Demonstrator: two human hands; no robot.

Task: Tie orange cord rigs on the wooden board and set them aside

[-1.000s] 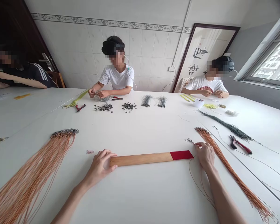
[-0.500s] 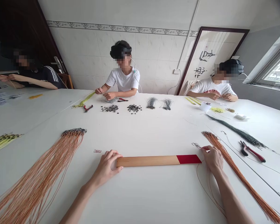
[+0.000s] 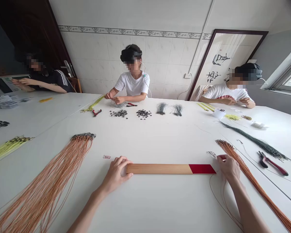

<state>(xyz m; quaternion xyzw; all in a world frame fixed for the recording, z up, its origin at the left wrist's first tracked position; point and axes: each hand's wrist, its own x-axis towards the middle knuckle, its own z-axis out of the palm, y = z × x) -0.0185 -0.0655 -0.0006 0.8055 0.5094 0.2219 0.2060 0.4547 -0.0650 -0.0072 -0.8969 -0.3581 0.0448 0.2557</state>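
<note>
Wooden strip [image 3: 160, 169] with a red end lies under the left hand [image 3: 116, 174], its fingers slightly apart and resting on the near end. Right hand [image 3: 229, 168] pinches its fingertips together on a thin wire [image 3: 211, 154], whose looped end pokes out just beyond them. Orange cords [image 3: 254, 186] fan beside those fingers.

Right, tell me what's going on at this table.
A person's left hand rests on the wooden end of a flat strip with a red end. Their right hand pinches a thin cord by the red end, near a small wire hook and a bundle of orange-brown cords. Across the white table, two co-workers handle small items.
</note>
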